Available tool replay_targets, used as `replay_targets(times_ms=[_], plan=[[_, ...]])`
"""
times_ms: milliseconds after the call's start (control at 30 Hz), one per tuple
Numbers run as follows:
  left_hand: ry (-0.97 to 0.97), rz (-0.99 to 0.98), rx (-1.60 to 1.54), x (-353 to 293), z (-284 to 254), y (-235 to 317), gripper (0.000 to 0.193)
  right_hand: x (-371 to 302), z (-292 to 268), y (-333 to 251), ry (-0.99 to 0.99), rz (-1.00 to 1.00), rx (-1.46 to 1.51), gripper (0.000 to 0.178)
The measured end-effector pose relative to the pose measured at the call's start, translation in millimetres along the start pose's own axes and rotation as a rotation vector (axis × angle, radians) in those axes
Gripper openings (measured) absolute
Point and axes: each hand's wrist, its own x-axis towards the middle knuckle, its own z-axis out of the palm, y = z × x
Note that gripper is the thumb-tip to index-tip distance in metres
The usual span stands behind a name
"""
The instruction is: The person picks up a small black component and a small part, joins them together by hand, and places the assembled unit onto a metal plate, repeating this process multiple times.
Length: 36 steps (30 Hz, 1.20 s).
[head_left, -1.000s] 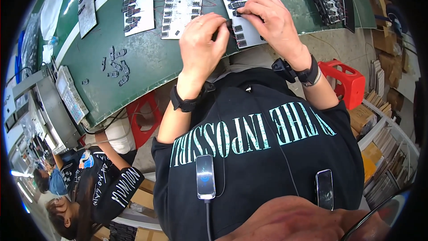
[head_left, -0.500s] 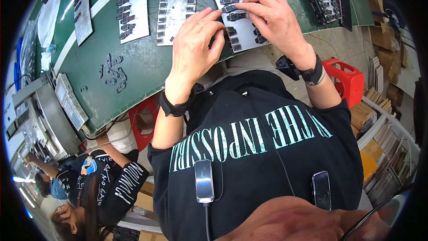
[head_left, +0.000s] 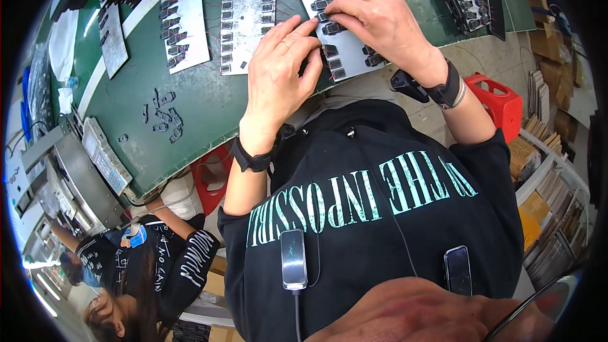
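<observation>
A white board (head_left: 348,66) carries rows of small black rectangular parts with thin red wires. My right hand (head_left: 380,22) reaches over it from the right, thumb and forefinger pinched on a small black part (head_left: 322,17) near its left edge. My left hand (head_left: 278,69) lies across the gap between this board and a whitish panel (head_left: 252,0) lined with similar parts along both sides. Its fingers are stretched out with the thumb apart, and the foremost fingertip meets the pinched part. More black parts (head_left: 335,64) stand at the board's near left corner.
Loose black pieces (head_left: 168,117) lie on the green table (head_left: 202,98). Other filled boards (head_left: 190,38) stand to the left, and a black rack (head_left: 453,0) at the right. A red stool (head_left: 500,101) is below the right edge. A co-worker (head_left: 145,259) sits at the lower left.
The view has shifted slightly. My right hand has moved a little left and its fingertips are closer to my left hand's. My left hand holds nearly the same pose.
</observation>
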Motion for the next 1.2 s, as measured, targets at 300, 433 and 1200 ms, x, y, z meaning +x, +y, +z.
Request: replay_targets(times_ms=[300,433,1200], plan=[[-0.013,0.017,0.033,-1.0,-0.2,-0.1,0.012,4.4,-1.3,-4.5,-0.064,0.029,-0.004,0.014],[-0.051,0.072,0.086,3.6,-2.2,-0.7,0.011,3.8,-0.3,-3.9,-0.052,0.025,0.003,0.015],[-0.077,0.124,0.253,5.9,-13.7,3.9,0.01,-0.4,-5.1,10.8,-0.027,-0.062,0.053,0.023]])
